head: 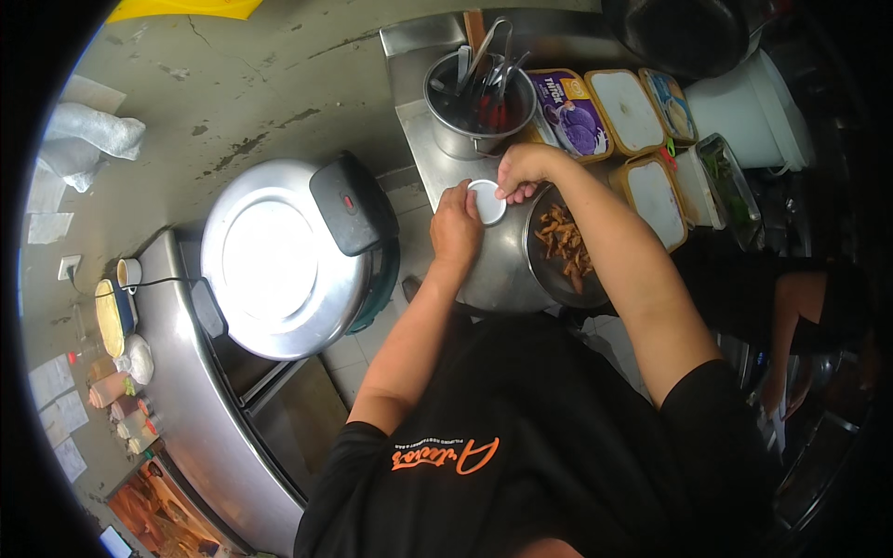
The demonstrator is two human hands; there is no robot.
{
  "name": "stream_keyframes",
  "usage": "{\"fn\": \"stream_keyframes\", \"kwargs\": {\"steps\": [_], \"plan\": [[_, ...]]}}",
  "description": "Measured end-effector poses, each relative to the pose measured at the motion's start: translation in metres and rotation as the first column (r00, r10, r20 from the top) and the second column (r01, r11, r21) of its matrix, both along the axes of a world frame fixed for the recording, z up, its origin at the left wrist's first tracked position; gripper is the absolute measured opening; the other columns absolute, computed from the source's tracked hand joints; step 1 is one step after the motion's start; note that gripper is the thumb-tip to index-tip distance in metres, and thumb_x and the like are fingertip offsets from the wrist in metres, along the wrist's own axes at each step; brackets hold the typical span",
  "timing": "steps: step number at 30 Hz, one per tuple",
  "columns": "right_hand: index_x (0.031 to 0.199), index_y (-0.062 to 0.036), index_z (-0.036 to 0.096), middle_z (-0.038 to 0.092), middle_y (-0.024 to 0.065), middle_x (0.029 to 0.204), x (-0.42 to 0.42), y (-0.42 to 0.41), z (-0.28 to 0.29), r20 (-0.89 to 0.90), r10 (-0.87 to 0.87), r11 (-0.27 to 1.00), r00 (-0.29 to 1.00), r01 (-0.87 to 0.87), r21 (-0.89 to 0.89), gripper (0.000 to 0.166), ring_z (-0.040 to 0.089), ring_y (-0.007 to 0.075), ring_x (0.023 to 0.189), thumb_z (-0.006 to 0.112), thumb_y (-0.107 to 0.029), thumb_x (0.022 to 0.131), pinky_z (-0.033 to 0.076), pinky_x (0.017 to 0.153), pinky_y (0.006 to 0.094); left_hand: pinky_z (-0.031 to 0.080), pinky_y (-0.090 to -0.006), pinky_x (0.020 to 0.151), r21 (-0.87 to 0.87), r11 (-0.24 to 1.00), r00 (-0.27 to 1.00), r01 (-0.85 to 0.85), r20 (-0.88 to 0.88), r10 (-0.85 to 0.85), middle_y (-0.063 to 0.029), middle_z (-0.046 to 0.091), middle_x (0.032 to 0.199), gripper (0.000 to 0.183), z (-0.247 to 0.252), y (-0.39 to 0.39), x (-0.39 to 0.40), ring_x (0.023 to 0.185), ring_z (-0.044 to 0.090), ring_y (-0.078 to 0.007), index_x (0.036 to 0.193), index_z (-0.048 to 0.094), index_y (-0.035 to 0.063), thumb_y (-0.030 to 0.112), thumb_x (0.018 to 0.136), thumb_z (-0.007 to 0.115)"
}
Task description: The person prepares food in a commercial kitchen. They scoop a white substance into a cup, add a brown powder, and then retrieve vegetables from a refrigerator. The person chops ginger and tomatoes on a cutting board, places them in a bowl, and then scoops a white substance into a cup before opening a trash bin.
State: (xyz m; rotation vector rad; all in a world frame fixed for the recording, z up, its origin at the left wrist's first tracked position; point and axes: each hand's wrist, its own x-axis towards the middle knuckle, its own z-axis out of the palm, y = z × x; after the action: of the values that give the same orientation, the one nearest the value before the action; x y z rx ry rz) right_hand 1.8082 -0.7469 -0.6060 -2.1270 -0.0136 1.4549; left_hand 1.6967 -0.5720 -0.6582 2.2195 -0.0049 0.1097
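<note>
A small round container with a whitish lid or rim [488, 202] is between my hands over the steel table [488, 279]. My left hand [457, 223] grips its left side, and the fingertips of my right hand [522, 174] pinch its right edge. Right of it, partly behind my right forearm, stands a round metal bowl [530, 244] with browned, fried-looking food pieces [560, 234]. Just beyond my hands is a steel pot [460, 143] holding tongs [481, 52] and other utensils. Whether the small container holds anything cannot be told.
Reused plastic tubs [626, 111] and a tray of green leaves [729, 181] line the right side, near a white bucket [746, 111]. A large cooker with a shiny metal lid [272, 258] stands left. Another person's arm [785, 335] shows at far right.
</note>
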Motion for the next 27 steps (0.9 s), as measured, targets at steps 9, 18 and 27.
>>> {"fn": "stream_keyframes", "kwargs": {"steps": [9, 18, 27], "plan": [[0.082, -0.0021, 0.064, 0.069, 0.0069, 0.075, -0.007, 0.006, 0.001, 0.012, -0.092, 0.995, 0.996, 0.092, 0.024, 0.019, 0.065, 0.0122, 0.063, 0.077, -0.014, 0.076, 0.050, 0.051, 0.0240, 0.036, -0.0462, 0.088, 0.119, 0.983, 0.978, -0.138, -0.137, 0.154, -0.0157, 0.054, 0.113, 0.031, 0.017, -0.021, -0.002, 0.104, 0.048, -0.0349, 0.121, 0.060, 0.0139, 0.020, 0.091, 0.054], [0.081, -0.0017, 0.066, 0.070, 0.0072, 0.073, -0.008, 0.013, 0.018, 0.184, 0.254, 0.966, 0.950, -0.241, -0.089, 0.013, 0.067, 0.0146, 0.063, 0.071, -0.014, 0.078, 0.049, 0.055, 0.0279, 0.040, -0.0444, 0.083, 0.044, 0.996, 0.960, -0.076, -0.265, 0.085, -0.0205, 0.055, 0.104, 0.027, 0.031, -0.010, 0.001, 0.096, 0.052, -0.0377, 0.102, 0.050, 0.0015, 0.024, 0.090, 0.057], [0.100, 0.0016, 0.066, 0.067, 0.0066, 0.076, -0.043, 0.029, 0.089, 0.648, 0.091, 0.921, 0.757, -0.311, 0.235, 0.030, 0.058, 0.0105, 0.065, 0.072, -0.019, 0.079, 0.047, 0.060, 0.0261, 0.049, -0.0349, 0.068, -0.322, 0.910, 0.957, -0.261, -0.211, 0.200, -0.0146, 0.062, 0.083, 0.034, 0.089, 0.041, -0.050, 0.076, 0.062, -0.0199, 0.101, 0.045, 0.0017, 0.026, 0.089, 0.064]]}}
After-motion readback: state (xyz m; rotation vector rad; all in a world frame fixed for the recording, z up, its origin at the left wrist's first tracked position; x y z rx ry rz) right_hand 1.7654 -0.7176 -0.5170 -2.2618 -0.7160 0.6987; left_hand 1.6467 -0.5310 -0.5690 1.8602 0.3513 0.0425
